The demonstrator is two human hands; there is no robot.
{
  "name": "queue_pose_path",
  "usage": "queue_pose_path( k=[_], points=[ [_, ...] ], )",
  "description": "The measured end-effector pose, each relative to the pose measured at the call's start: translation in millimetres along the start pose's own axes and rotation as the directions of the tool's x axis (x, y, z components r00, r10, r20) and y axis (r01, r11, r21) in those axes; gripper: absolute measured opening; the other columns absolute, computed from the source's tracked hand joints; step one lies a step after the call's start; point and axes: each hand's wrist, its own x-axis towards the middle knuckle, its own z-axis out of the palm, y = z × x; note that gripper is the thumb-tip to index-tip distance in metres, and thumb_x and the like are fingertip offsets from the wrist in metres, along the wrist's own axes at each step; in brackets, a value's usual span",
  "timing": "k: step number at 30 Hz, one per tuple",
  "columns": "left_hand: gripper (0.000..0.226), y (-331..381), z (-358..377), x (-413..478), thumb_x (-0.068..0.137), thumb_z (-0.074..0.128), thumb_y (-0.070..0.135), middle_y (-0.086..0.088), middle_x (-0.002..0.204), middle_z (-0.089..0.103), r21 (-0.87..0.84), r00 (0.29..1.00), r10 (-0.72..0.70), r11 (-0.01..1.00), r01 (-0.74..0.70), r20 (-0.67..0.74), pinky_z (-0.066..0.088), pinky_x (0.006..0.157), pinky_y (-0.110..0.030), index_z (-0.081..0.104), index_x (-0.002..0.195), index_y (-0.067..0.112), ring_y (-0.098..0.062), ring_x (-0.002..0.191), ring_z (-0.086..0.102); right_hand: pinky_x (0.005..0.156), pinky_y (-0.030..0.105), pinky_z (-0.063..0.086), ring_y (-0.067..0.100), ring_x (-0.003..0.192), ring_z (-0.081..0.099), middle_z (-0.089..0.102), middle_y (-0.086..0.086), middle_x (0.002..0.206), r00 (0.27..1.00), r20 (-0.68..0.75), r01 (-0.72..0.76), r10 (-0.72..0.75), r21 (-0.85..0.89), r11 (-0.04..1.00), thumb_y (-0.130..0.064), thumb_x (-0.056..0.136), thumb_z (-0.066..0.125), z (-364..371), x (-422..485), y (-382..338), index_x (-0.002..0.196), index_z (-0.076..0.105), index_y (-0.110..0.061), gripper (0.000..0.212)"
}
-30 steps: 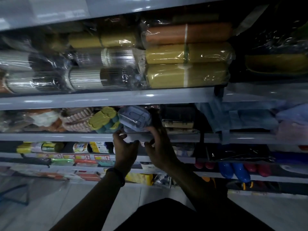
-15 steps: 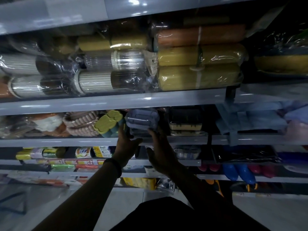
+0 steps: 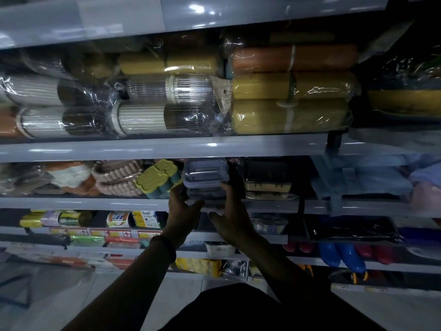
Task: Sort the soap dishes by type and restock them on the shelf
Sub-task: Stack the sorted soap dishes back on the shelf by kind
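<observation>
From the head camera, both your forearms reach up and forward from the bottom of the frame and converge on the second shelf [image 3: 95, 203] from the top.

Your left hand [image 3: 183, 206] is raised with its back toward you. Its fingers run up the left side of the stack of clear soap dishes [image 3: 205, 177], and the thumb is hooked across to the right under the stack's front lower edge. A dark band [image 3: 164, 247] sits on that wrist.

Your right hand [image 3: 231, 218] mirrors it. The fingers stand up along the stack's right side, and the thumb is spread leftward beneath the bottom dish. So both hands clasp the stack between them (the light is dim, and the fingertips are lost in shadow behind the dishes).

The stack sits at the front of that shelf, tipped slightly with its top leaning back, and its lowest dish is at the shelf lip. Just to its left, touching or nearly so, are the yellow-green soap dishes [image 3: 157, 177], and beyond those the pink ribbed dishes [image 3: 117, 177]. To the right, past a dark gap, is a pile of black-and-tan dishes [image 3: 267, 180].

On the shelf above lie plastic-wrapped rolls [image 3: 291, 115].
</observation>
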Motion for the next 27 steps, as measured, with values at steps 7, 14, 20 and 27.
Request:
queue_pose_path(
  k=[7,14,20,27],
  points=[
    [0.063,2.2,-0.2,0.2,0.091,0.079,0.008,0.004,0.129,0.062,0.017,0.997,0.08,0.997,-0.081,0.01,0.064,0.09,-0.041,0.048,0.14,0.033,-0.016,0.119,0.065,0.095,0.007,0.049,0.014,0.142,0.047,0.041,0.0,0.159,0.994,-0.058,-0.073,0.089,0.24,0.968,-0.012,0.091,0.077,3.8,16.3,-5.5,0.163,0.015,-0.024,0.096],
    [0.07,5.7,-3.2,5.2,0.09,0.083,0.014,-0.004,0.136,0.065,-0.029,0.995,0.032,0.999,-0.03,0.092,0.066,0.088,-0.051,0.045,0.149,0.02,-0.022,0.121,0.069,0.092,0.035,0.062,0.021,0.128,0.057,0.053,0.003,0.146,0.978,0.012,-0.2,0.209,0.351,0.915,-0.014,0.088,0.076,7.0,17.9,-9.6,0.158,0.021,-0.029,0.091],
    [0.082,-2.6,-3.3,-0.3,0.09,0.08,0.01,-0.001,0.14,0.053,-0.043,0.996,0.014,0.999,-0.01,0.091,0.065,0.089,-0.05,0.031,0.153,0.028,-0.025,0.126,0.06,0.073,0.023,0.061,0.012,0.109,0.064,0.058,0.001,0.131,0.966,0.026,-0.248,0.257,0.376,0.893,-0.007,0.086,0.078,12.0,11.9,-6.8,0.154,0.023,-0.026,0.089],
    [0.082,1.2,-3.2,4.5,0.091,0.078,0.008,-0.001,0.139,0.055,-0.057,0.993,0.031,0.998,-0.025,0.114,0.066,0.082,-0.035,0.03,0.156,0.024,-0.014,0.121,0.063,0.081,0.025,0.062,0.02,0.118,0.064,0.061,0.003,0.135,0.968,-0.009,-0.233,0.25,0.342,0.91,-0.017,0.082,0.08,10.3,15.7,-7.3,0.154,0.032,-0.026,0.086]
  ],
)
